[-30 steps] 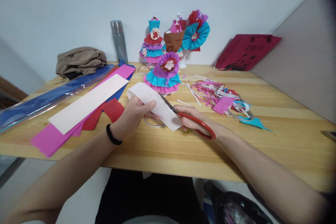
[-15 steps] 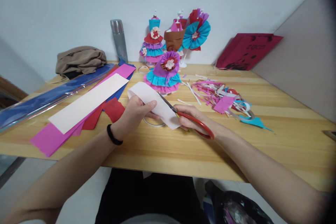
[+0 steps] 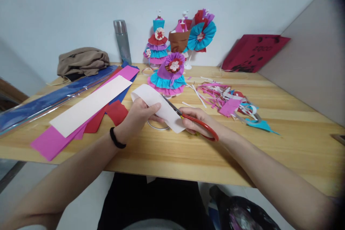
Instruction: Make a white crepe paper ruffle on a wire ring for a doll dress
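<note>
A curved strip of white paper (image 3: 155, 97) is pinched between the thumb and fingers of my left hand (image 3: 142, 111). My right hand (image 3: 198, 118) is closed round red-handled scissors (image 3: 206, 128), whose dark blades lie along the strip's upper right edge. Under the strip, a thin pale ring (image 3: 157, 125) shows in part on the table. Just behind stands a small purple, blue and pink dress form (image 3: 171, 73) with a flower. To the left, a long cream strip (image 3: 91, 106) lies across pink sheets (image 3: 48, 143), near a red piece (image 3: 116, 112).
Paper scraps (image 3: 229, 100) are heaped on the right of the table (image 3: 172, 158). Along the wall are a grey flask (image 3: 122, 43), decorated dress forms (image 3: 157, 45), a brown cloth (image 3: 82, 61) and a red bag (image 3: 256, 52). A black plastic bag (image 3: 245, 212) sits below the edge.
The scissors' handles have shifted slightly left and up, and the blades sit a little differently along the paper's edge. My left hand has hardly moved.
</note>
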`<state>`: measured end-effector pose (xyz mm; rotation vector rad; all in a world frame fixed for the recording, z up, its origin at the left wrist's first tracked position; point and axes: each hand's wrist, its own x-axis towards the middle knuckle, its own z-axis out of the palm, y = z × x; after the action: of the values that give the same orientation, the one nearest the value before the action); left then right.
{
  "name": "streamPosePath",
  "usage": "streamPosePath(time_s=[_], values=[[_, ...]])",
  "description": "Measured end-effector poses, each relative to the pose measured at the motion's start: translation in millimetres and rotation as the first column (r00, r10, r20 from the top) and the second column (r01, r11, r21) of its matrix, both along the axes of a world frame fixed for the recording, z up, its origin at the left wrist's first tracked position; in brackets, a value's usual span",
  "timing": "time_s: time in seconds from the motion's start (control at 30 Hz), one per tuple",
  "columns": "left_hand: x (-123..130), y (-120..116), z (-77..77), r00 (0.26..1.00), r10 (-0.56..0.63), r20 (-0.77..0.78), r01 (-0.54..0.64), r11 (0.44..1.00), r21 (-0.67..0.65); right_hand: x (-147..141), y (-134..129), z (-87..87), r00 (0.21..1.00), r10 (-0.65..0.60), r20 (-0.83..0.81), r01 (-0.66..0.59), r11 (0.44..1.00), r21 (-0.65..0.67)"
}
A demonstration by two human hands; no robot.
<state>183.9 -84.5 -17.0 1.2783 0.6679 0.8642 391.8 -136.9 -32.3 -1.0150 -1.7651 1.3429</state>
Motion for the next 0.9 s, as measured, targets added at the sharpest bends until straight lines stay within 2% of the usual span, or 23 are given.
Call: streamPosePath(time_s=[0.2,0.5,0.9], values=[[0.1,0.4,-1.0,1.000,0.000,0.012,0.000,1.000,-0.002,3.9,0.9,0.3,0.998,0.068,-0.007,-0.067,0.993,0.092],[0.9,0.9,-1.0,1.000,0.000,0.031,-0.001,1.000,0.011,4.0,0.5,1.3,0.998,0.059,0.011,-0.059,0.998,0.029],[0.2,2.1,-3.9,1.000,-0.008,0.009,0.008,1.000,0.023,2.0,0.4,1.8,0.999,0.038,0.035,-0.039,0.999,0.021]])
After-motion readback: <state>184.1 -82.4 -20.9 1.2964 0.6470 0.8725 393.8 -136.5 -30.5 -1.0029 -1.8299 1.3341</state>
